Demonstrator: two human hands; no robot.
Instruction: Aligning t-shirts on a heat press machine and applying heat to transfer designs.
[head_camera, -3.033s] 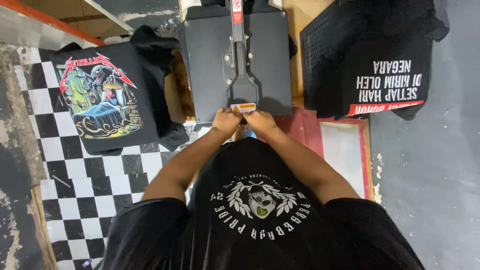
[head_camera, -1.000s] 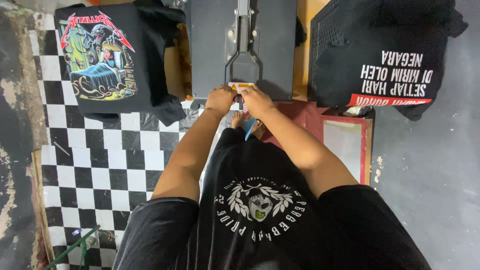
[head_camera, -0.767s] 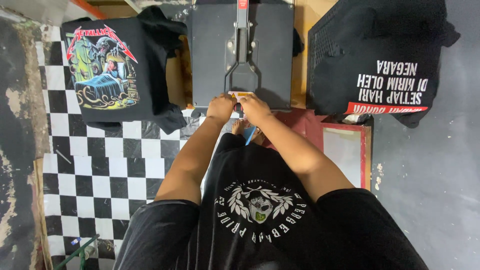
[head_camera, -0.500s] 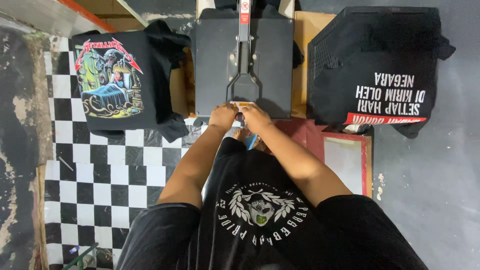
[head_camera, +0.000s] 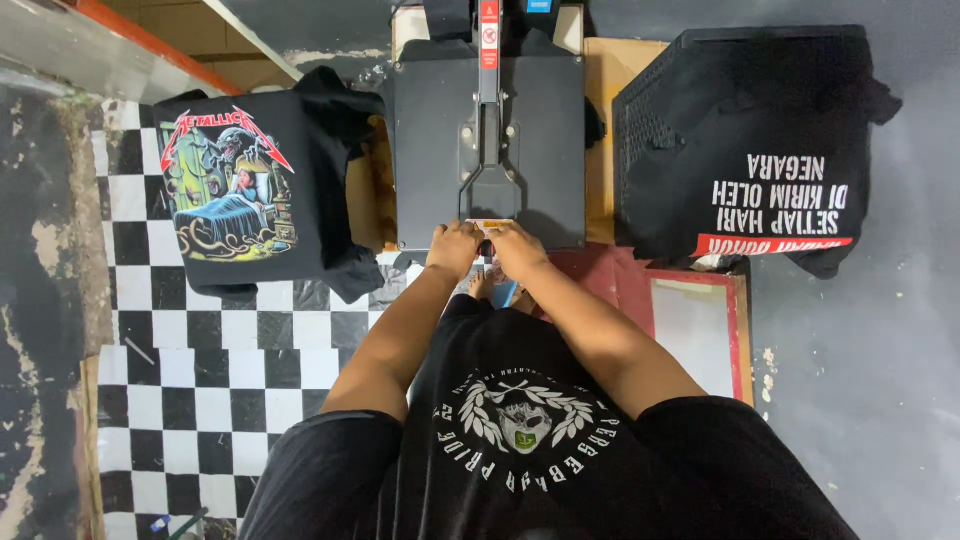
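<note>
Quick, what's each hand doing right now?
Left hand: closed on the press handle.
Right hand: closed on the same handle.

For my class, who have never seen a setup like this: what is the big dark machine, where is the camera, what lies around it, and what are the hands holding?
The single picture comes from a camera worn on the person's head, looking straight down. The flat dark machine is a press with a long handle down its middle. The left hand and right hand meet at the handle's near end, apparently gripping it. Left of the machine lies a black printed shirt above a checkered floor. On the right sits a stack of black shirts with white lettering, and nearer, a red-framed board.
</note>
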